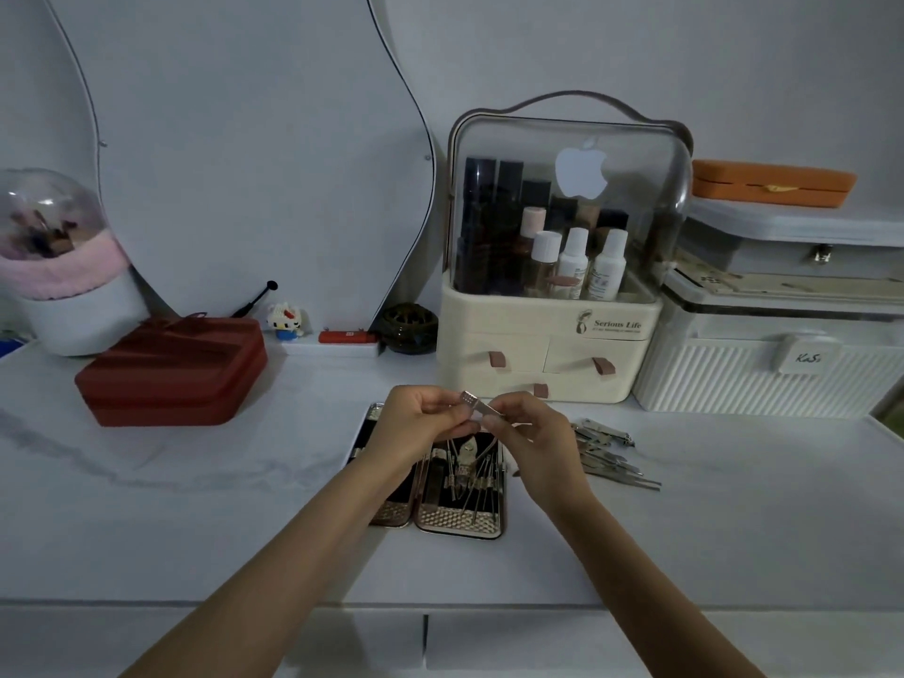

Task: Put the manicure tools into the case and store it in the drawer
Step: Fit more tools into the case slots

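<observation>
Both hands, left hand [424,419] and right hand [531,435], are pinching a flat steel clipper [478,406] at 12 o'clock above the open case [460,486].

Dim, bluish, even light, soft shadows, mild blur, wide-angle bending (strongest at edges)

Red box [171,371] left; cream cosmetics organizer [548,354] behind; orange case [773,183] right

Dim, cool-lit room. A plain pale wall [636,51] rises behind a white marbled bench [195,521]. A curvy-edged mirror [235,154] leans against the wall at left; white drawer fronts [562,643] run beneath the bench's front edge.
</observation>
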